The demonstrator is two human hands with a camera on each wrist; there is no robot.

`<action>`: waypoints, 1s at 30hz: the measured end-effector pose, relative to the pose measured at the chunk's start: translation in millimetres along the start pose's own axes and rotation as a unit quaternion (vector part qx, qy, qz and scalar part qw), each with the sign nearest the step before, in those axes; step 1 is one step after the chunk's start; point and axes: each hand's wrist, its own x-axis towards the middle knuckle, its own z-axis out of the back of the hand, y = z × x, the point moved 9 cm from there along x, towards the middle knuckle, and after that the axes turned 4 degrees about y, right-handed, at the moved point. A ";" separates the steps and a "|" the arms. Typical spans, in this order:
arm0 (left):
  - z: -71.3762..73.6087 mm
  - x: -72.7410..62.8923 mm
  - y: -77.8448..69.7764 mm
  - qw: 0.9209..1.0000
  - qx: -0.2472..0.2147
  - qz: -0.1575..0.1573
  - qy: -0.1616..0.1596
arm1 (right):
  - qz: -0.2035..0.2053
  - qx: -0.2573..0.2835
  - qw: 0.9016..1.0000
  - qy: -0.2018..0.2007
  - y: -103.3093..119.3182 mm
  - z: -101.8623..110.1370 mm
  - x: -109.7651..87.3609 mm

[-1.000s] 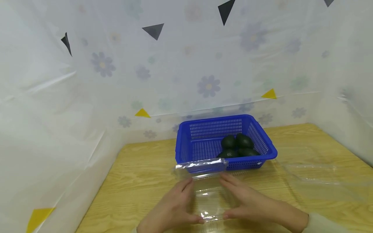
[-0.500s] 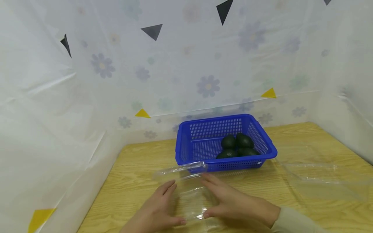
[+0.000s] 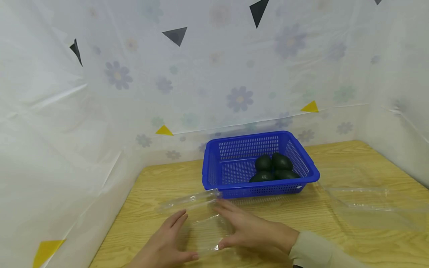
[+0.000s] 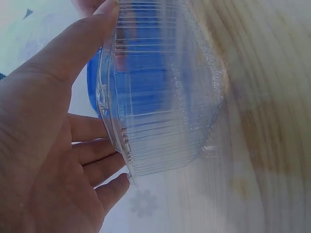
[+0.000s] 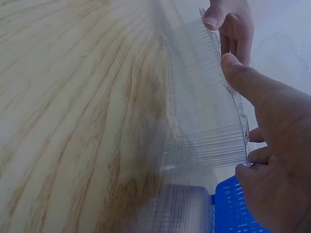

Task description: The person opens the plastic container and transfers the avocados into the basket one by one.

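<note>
A clear plastic clamshell container (image 3: 207,229), its lid (image 3: 187,203) folded back toward the basket, sits low over the table between my hands. In the head view my left hand (image 3: 164,238) is at its left side. The left wrist view shows the thumb (image 4: 92,29) and fingertips along the ribbed container's rim. My right hand (image 3: 246,227) holds the opposite side; in the right wrist view its thumb (image 5: 243,75) and fingers grip the rim. Beyond them stands a blue basket (image 3: 231,189) with several dark green avocados (image 3: 282,162) in its right half.
Another clear plastic clamshell container (image 3: 372,203) lies spread out at the right on the wooden table (image 3: 151,193). White patterned sheeting (image 3: 201,74) hangs behind the table and along both sides.
Both hands have moved left along the table with the clear container between them. The basket, the avocados and the other container stay in place.
</note>
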 end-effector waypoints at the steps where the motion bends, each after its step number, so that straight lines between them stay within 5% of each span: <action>1: 0.3 -0.9 2.1 1.000 -0.001 0.002 0.003 | -0.001 -0.002 1.000 0.001 0.3 -1.2 2.4; 30: 12.4 -11.2 40.5 0.998 -0.008 0.065 -0.016 | 0.010 -0.029 0.999 0.040 12.9 -6.8 53.7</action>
